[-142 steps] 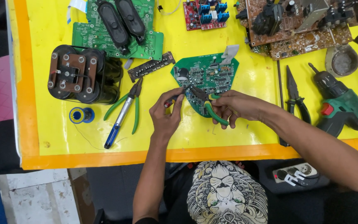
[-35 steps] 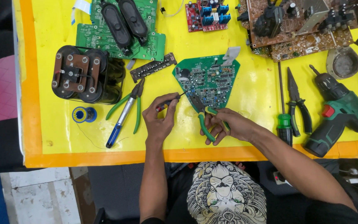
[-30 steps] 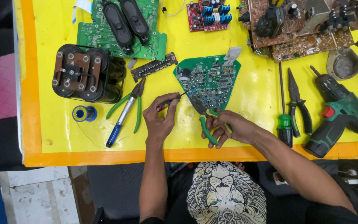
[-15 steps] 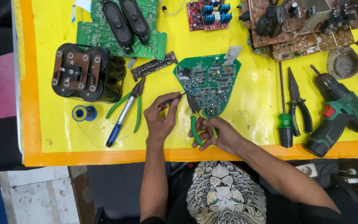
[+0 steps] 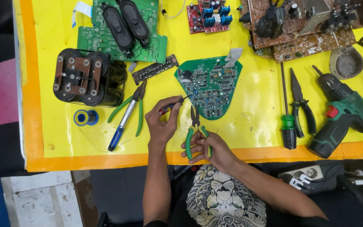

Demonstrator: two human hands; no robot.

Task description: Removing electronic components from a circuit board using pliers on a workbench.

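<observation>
My left hand (image 5: pixel 161 122) grips a small screwdriver (image 5: pixel 174 104) with a red-and-black handle; its tip points at the lower left edge of a green triangular circuit board (image 5: pixel 210 84) lying on the yellow table (image 5: pixel 253 122). My right hand (image 5: pixel 209 146) holds green-handled pliers (image 5: pixel 195 130) upright near the table's front edge. The plier jaws point at the board's bottom tip, just short of it.
Left of my hands lie green-handled pliers (image 5: pixel 136 107), a blue-handled tool (image 5: pixel 122 126), a solder spool (image 5: pixel 85 117) and a black capacitor block (image 5: pixel 87 82). To the right are a green screwdriver (image 5: pixel 288 122), black pliers (image 5: pixel 301 105) and a green cordless drill (image 5: pixel 343 113). More circuit boards (image 5: pixel 303 29) fill the far side.
My right hand with the green pliers has slid left and back toward the table's front edge, from the board's right side to below its tip. The left hand has kept its place.
</observation>
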